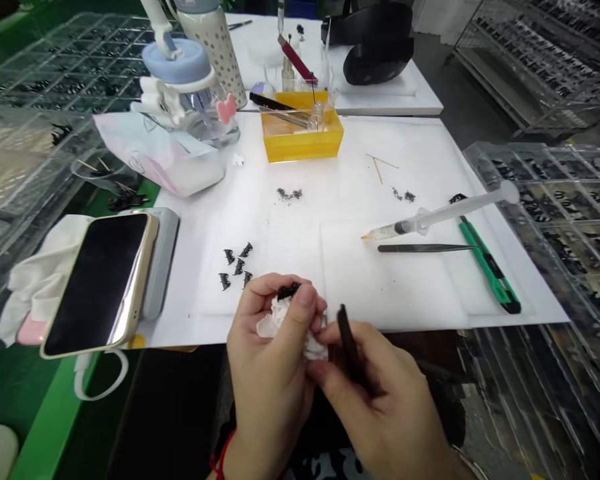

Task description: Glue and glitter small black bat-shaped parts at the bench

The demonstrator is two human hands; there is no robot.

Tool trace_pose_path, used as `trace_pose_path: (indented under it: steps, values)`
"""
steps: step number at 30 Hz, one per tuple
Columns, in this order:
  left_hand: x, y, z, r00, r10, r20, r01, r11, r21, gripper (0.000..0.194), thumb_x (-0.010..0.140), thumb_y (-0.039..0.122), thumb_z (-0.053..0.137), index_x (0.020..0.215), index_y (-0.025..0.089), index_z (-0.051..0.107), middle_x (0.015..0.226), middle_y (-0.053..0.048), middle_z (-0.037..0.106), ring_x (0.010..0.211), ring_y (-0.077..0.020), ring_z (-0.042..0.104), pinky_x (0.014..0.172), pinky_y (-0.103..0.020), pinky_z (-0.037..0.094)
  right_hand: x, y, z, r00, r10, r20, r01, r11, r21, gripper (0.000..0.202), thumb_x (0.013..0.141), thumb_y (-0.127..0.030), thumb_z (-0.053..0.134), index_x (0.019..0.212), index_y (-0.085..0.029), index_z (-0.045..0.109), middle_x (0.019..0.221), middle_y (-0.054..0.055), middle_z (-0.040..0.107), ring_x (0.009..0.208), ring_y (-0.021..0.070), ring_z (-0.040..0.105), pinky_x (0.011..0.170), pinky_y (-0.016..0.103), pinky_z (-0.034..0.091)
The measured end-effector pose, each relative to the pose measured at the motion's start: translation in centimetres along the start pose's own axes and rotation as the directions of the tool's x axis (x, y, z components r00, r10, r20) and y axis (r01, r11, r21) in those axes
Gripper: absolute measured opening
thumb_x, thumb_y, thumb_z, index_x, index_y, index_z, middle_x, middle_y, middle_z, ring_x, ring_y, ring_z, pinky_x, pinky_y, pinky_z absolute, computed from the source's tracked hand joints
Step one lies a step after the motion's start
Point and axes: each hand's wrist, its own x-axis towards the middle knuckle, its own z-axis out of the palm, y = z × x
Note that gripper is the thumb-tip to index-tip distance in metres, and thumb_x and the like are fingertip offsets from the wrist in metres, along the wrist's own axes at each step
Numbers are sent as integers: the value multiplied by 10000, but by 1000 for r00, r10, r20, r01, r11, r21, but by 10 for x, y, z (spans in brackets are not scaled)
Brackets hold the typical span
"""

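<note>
My left hand [275,360] is closed around a crumpled white tissue [279,313], and a small black piece [288,291] is pinched between its thumb and fingers. Against the tissue's lower right side, the fingertips of my right hand [380,387] meet my left. A slim black tool [349,340] is gripped in my right hand, its tip pointing up; its kind cannot be made out. Several small black bat-shaped pieces [239,267] lie on the white surface just beyond my left hand. To the right are a syringe [410,223] with an orange tip and dark tweezers [425,248].
A green utility knife [490,267] lies at the right edge. At the back stands a yellow tray [304,147] with tools and a bottle. On the left are a phone [100,287], a soft pouch [165,157] and a blue-lidded cup [177,63]. Divided clear trays [570,200] flank the table.
</note>
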Motion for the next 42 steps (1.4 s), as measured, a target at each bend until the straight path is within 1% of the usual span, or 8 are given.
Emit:
trace_pose_path:
  steps: [4, 8, 13, 16, 20, 25, 32, 42]
  values:
    - [-2, -4, -8, 998, 14, 69, -7, 995, -96, 122, 758, 150, 742, 815, 192, 643, 646, 33, 631, 544, -45, 568, 526, -111, 496, -10, -1, -10, 976, 28, -216, -32, 999, -17, 44, 807, -187, 613, 830, -223, 626, 664, -15, 607, 518, 96, 538, 428, 182, 419]
    - [-4, -7, -14, 995, 72, 64, -68, 995, -69, 139, 736, 129, 759, 822, 179, 662, 691, 28, 632, 598, -46, 597, 568, -96, 494, -13, -3, -22, 709, -187, -680, 89, 980, -176, 97, 806, -163, 614, 880, -226, 620, 749, 19, 597, 617, 142, 554, 519, 251, 443]
    - [-6, -7, -21, 988, 100, 121, -108, 992, 64, 151, 737, 147, 769, 838, 193, 665, 692, 26, 671, 616, -55, 625, 584, -94, 503, -7, -7, -39, 983, -180, -27, 178, 982, -57, 81, 821, -155, 604, 792, -226, 631, 671, -6, 563, 589, 116, 512, 524, 244, 394]
    - [-5, -4, -27, 980, 183, 72, -190, 975, 113, 160, 726, 147, 776, 836, 187, 667, 687, 28, 668, 606, -60, 623, 579, -101, 507, -10, -3, -46, 985, -109, 133, 49, 918, 393, 229, 834, -343, 603, 651, -205, 590, 557, -18, 477, 511, 105, 446, 454, 239, 333]
    - [-8, -3, -32, 980, 182, 82, -191, 974, 119, 170, 715, 147, 784, 830, 185, 665, 669, 32, 660, 597, -61, 619, 580, -108, 506, -11, 2, -41, 959, -118, -257, 175, 961, 212, 122, 845, -139, 576, 865, -244, 636, 764, -4, 551, 672, 112, 515, 593, 231, 422]
    - [-11, -4, -32, 978, 182, 105, -198, 967, 163, 184, 704, 139, 791, 829, 187, 665, 678, 26, 674, 597, -69, 629, 568, -113, 507, -14, 4, -42, 916, -142, 376, 60, 974, 221, 85, 817, -140, 630, 842, -220, 644, 780, -7, 595, 715, 117, 558, 636, 238, 442]
    - [-12, -9, -35, 979, 173, 107, -189, 967, 173, 191, 694, 162, 800, 833, 201, 674, 723, 24, 686, 663, -81, 654, 646, -134, 523, -21, 18, -40, 961, 70, -269, -62, 997, 38, 84, 863, -283, 609, 941, -255, 621, 612, -52, 534, 513, 72, 441, 467, 178, 371]
    - [-20, -1, -22, 1000, 12, 20, -17, 955, 297, 217, 688, 230, 788, 810, 171, 618, 570, 24, 642, 432, -62, 517, 418, -132, 409, -25, 6, -31, 985, -165, -55, 164, 986, -13, 114, 799, -180, 624, 884, -249, 656, 810, 18, 678, 725, 152, 647, 589, 222, 513]
